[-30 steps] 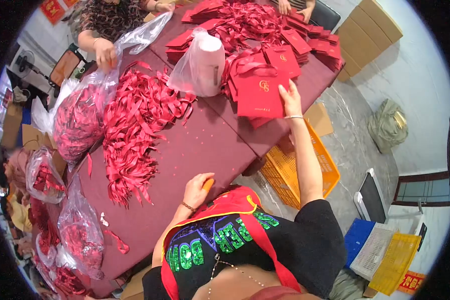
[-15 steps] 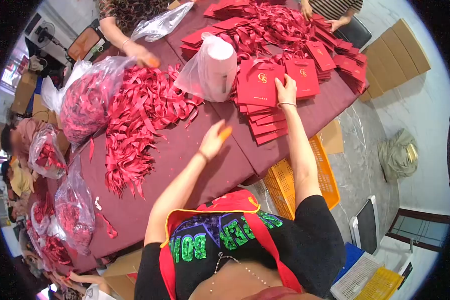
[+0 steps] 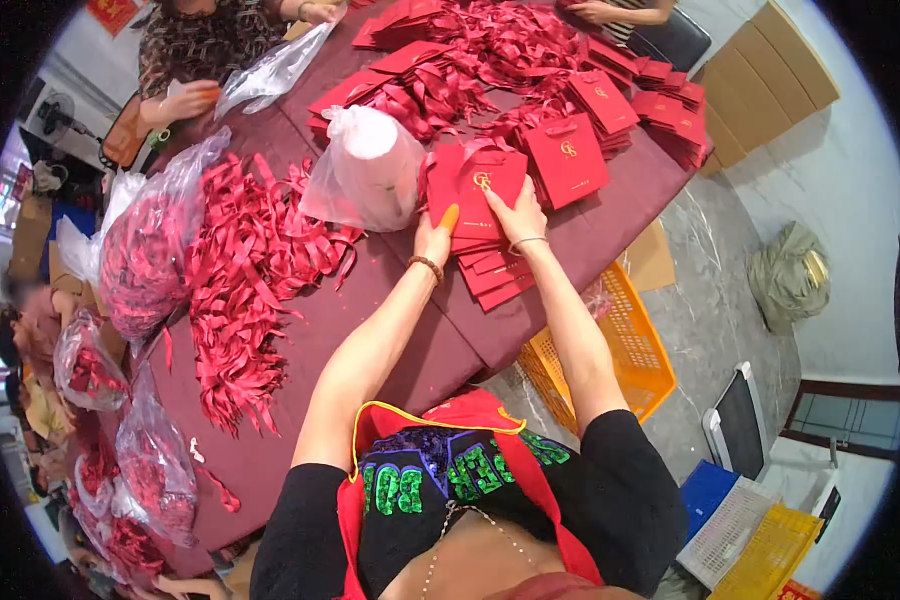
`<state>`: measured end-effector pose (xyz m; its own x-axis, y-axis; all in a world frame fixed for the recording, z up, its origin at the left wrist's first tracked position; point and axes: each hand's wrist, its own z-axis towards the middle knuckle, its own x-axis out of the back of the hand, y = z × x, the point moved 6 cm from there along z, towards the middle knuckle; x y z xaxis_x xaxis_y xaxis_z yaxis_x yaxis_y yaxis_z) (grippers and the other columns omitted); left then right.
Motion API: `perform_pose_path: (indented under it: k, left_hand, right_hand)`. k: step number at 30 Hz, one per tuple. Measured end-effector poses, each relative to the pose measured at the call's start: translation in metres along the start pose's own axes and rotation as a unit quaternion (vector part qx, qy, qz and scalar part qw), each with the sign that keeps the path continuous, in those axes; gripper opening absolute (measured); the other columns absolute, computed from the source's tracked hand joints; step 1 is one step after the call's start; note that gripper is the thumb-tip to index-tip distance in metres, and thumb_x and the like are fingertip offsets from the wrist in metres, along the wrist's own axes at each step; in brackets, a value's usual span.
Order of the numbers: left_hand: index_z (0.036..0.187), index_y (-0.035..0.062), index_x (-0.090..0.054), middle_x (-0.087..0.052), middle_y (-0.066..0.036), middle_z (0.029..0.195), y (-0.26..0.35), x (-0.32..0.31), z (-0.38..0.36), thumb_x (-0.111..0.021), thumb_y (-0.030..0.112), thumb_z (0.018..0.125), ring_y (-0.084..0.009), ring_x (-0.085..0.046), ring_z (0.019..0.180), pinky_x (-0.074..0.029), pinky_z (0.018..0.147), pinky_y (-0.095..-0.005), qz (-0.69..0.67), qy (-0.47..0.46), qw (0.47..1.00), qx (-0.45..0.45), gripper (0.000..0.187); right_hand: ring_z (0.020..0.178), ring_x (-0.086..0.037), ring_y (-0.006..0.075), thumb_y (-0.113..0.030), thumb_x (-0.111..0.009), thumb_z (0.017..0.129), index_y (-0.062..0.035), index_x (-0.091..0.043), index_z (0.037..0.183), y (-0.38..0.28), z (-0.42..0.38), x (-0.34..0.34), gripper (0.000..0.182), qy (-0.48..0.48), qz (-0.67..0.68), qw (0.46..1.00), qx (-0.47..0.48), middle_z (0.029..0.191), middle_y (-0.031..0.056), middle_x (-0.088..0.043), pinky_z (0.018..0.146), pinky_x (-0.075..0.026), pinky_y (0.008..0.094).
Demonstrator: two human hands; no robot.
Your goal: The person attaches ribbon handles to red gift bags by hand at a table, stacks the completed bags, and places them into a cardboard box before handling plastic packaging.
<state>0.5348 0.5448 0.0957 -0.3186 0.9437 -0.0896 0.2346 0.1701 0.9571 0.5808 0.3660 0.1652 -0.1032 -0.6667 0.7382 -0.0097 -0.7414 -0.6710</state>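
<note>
Both of my hands are at a red paper bag [image 3: 477, 183] with a gold logo, on top of a fanned stack of red bags [image 3: 497, 277]. My left hand [image 3: 435, 236] grips its left edge, an orange cover on the thumb. My right hand [image 3: 518, 214] holds its right side, thumb on the front. Just left of the bag stands a white roll in a clear plastic bag [image 3: 372, 170]. Another red bag with a ribbon handle [image 3: 566, 160] lies to the right.
Loose red ribbons [image 3: 240, 290] spread over the cloth-covered table [image 3: 390, 330]. Filled plastic bags [image 3: 150, 250] stand at the left. More red bags [image 3: 605, 98] lie at the back. Co-workers are across the table. A yellow crate [image 3: 625, 345] stands below the edge.
My left hand has moved up from over the cloth to the bag's left edge. My right hand stays on a bag. The view has shifted, and a co-worker's orange-tipped hand has moved away from the ribbons.
</note>
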Motion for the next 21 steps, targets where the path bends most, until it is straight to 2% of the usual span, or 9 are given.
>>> perform_pose_path:
  k: [2, 5, 7, 8, 11, 14, 16, 20, 21]
  left_hand:
    - [0.119, -0.0031, -0.045, -0.055, -0.017, 0.115, 0.002, -0.002, -0.017, -0.062, 0.033, 0.081, -0.0245, -0.052, 0.106, -0.038, 0.091, -0.0326, -0.056, -0.003, 0.998, -0.012, 0.055]
    - [0.118, -0.0029, -0.045, -0.056, -0.016, 0.112, 0.009, 0.005, -0.038, -0.065, 0.029, 0.079, -0.0228, -0.053, 0.103, -0.040, 0.089, -0.0325, 0.004, -0.031, 0.999, 0.002, 0.055]
    - [0.121, -0.0029, -0.041, -0.053, -0.016, 0.114, 0.038, 0.017, -0.056, -0.066, 0.024, 0.077, -0.0229, -0.056, 0.097, -0.043, 0.085, -0.0322, 0.040, -0.037, 0.997, -0.063, 0.057]
    - [0.121, -0.0023, -0.040, -0.048, -0.016, 0.118, 0.029, 0.032, -0.065, -0.068, 0.021, 0.075, -0.0245, -0.056, 0.093, -0.045, 0.081, -0.0334, 0.070, 0.062, 0.996, 0.009, 0.058]
    - [0.121, 0.0005, -0.041, -0.044, -0.016, 0.119, 0.103, 0.057, -0.101, -0.070, 0.022, 0.071, -0.0295, -0.049, 0.103, -0.039, 0.089, -0.0396, 0.191, 0.151, 0.932, -0.267, 0.061]
    - [0.127, 0.0011, -0.033, -0.035, -0.018, 0.126, 0.180, 0.071, -0.119, -0.070, 0.030, 0.071, -0.0327, -0.035, 0.118, -0.026, 0.100, -0.0420, 0.318, 0.210, 0.820, -0.427, 0.073]
    - [0.130, 0.0019, -0.027, -0.031, -0.020, 0.130, 0.209, 0.079, -0.109, -0.071, 0.038, 0.068, -0.0347, -0.027, 0.124, -0.018, 0.103, -0.0456, 0.281, 0.236, 0.815, -0.448, 0.084]
    - [0.135, 0.0076, -0.020, -0.024, -0.022, 0.135, 0.219, 0.084, -0.077, -0.078, 0.044, 0.055, -0.0370, -0.022, 0.126, -0.015, 0.102, -0.0531, 0.286, 0.237, 0.853, -0.367, 0.105]
    - [0.135, 0.0103, -0.019, -0.022, -0.022, 0.136, 0.219, 0.081, -0.072, -0.079, 0.043, 0.051, -0.0371, -0.020, 0.128, -0.014, 0.102, -0.0549, 0.295, 0.241, 0.837, -0.393, 0.108]
  right_hand:
    - [0.107, -0.050, 0.0369, -0.058, -0.060, 0.069, 0.0004, -0.029, 0.130, 0.000, -0.009, 0.004, 0.090, -0.008, 0.005, 1.000, -0.023, 0.118, 0.0239, -0.049, 0.086, -0.041, 0.0449]
    - [0.107, -0.049, 0.0366, -0.061, -0.059, 0.068, 0.0000, -0.033, 0.129, -0.001, -0.018, 0.006, 0.090, -0.024, -0.054, 0.998, -0.017, 0.117, 0.0233, -0.050, 0.087, -0.039, 0.0461]
    - [0.109, -0.048, 0.0365, -0.064, -0.058, 0.067, -0.0007, -0.034, 0.129, 0.003, -0.014, 0.003, 0.091, -0.028, -0.054, 0.998, -0.026, 0.118, 0.0224, -0.050, 0.088, -0.038, 0.0468]
    - [0.110, -0.047, 0.0378, -0.063, -0.058, 0.067, -0.0026, -0.035, 0.129, 0.002, -0.014, 0.004, 0.090, -0.031, -0.034, 0.998, -0.034, 0.118, 0.0220, -0.050, 0.089, -0.037, 0.0471]
    - [0.114, -0.045, 0.0360, -0.064, -0.058, 0.067, -0.0068, -0.034, 0.132, 0.002, -0.013, 0.005, 0.090, -0.031, -0.043, 0.996, -0.075, 0.123, 0.0212, -0.047, 0.094, -0.034, 0.0472]
    - [0.117, -0.043, 0.0356, -0.065, -0.058, 0.068, -0.0084, -0.029, 0.135, 0.002, -0.015, 0.005, 0.092, -0.042, -0.004, 0.995, -0.087, 0.128, 0.0237, -0.041, 0.098, -0.031, 0.0461]
    - [0.119, -0.040, 0.0346, -0.056, -0.063, 0.070, -0.0038, -0.026, 0.135, 0.023, 0.002, -0.007, 0.091, -0.050, 0.080, 0.995, -0.041, 0.129, 0.0241, -0.040, 0.100, -0.029, 0.0425]
    - [0.119, -0.037, 0.0269, -0.033, -0.072, 0.072, 0.0061, -0.022, 0.133, 0.005, 0.006, -0.005, 0.088, -0.045, 0.238, 0.969, 0.044, 0.132, 0.0194, -0.035, 0.101, -0.029, 0.0363]
    - [0.119, -0.037, 0.0271, -0.032, -0.072, 0.073, 0.0057, -0.021, 0.133, 0.000, 0.004, -0.001, 0.088, -0.052, 0.235, 0.970, 0.041, 0.133, 0.0197, -0.033, 0.102, -0.028, 0.0363]
